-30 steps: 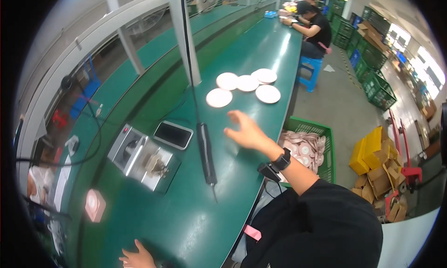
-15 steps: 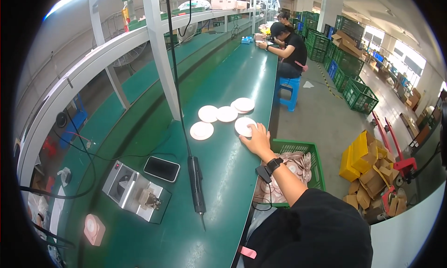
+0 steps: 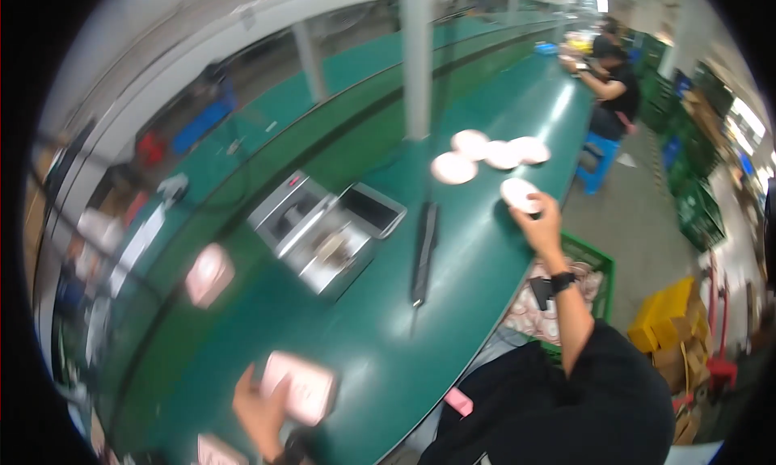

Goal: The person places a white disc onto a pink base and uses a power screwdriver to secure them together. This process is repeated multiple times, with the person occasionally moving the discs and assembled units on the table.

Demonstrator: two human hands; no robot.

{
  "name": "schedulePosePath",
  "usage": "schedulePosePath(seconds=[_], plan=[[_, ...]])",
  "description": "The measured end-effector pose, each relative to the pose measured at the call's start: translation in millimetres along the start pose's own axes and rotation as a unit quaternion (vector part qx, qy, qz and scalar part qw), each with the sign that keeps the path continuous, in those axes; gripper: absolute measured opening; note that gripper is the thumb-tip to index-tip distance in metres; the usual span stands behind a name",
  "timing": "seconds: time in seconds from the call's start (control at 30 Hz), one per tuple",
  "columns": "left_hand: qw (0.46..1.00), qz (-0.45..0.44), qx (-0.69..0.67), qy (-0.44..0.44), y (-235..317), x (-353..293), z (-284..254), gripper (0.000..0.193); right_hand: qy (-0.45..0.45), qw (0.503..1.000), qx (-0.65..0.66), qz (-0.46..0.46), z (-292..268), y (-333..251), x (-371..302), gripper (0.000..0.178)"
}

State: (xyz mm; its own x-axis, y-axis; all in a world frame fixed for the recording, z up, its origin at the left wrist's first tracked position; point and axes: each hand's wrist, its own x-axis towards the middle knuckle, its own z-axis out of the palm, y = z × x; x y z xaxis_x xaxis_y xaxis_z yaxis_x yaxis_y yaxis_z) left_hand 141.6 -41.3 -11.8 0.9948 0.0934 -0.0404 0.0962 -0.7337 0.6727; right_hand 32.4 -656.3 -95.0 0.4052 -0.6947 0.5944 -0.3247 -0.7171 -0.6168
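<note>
My right hand (image 3: 540,221) pinches a pale round disc (image 3: 517,195) by its near edge, and the disc looks tilted a little above the green bench top (image 3: 453,263). Several similar pale discs (image 3: 454,168) lie beyond it, some overlapping. At the lower left, my left hand (image 3: 263,408) has its thumb over a pale pink square block (image 3: 311,391) with rounded corners and its fingers along the left side. Motion blurs this hand and the block. Another pink block (image 3: 210,275) stands farther back, and part of a third pink piece (image 3: 217,450) shows at the lower edge.
A silver bench device (image 3: 311,239) stands mid-bench with a phone (image 3: 372,210) beside it. A black electric screwdriver (image 3: 425,251) hangs over the bench. A green crate (image 3: 608,283) of discs sits below my right arm. Another person (image 3: 616,89) sits at the far end.
The view has swung left and down. My left hand has come into sight on a pink block. My right hand has tipped up the disc that lay under its fingers.
</note>
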Motion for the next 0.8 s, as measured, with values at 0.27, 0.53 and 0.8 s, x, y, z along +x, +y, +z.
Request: schedulePosePath(seconds=[0.27,0.53,0.8], plan=[[0.954,0.294,0.022,-0.059,17.3,-24.2,61.8,0.089,-0.254,0.916,0.185,-0.25,-23.7,-184.3,-40.0,0.061],[0.93,0.318,-0.087,-0.163,27.5,-35.6,70.2,0.116,-0.466,0.768,0.216,-0.382,14.5,-261.1,-112.5,0.062],[0.93,0.33,-0.081,-0.142,29.1,-36.4,72.4,0.118,-0.457,0.765,0.186,-0.414,17.0,-264.3,-124.9,0.063]])
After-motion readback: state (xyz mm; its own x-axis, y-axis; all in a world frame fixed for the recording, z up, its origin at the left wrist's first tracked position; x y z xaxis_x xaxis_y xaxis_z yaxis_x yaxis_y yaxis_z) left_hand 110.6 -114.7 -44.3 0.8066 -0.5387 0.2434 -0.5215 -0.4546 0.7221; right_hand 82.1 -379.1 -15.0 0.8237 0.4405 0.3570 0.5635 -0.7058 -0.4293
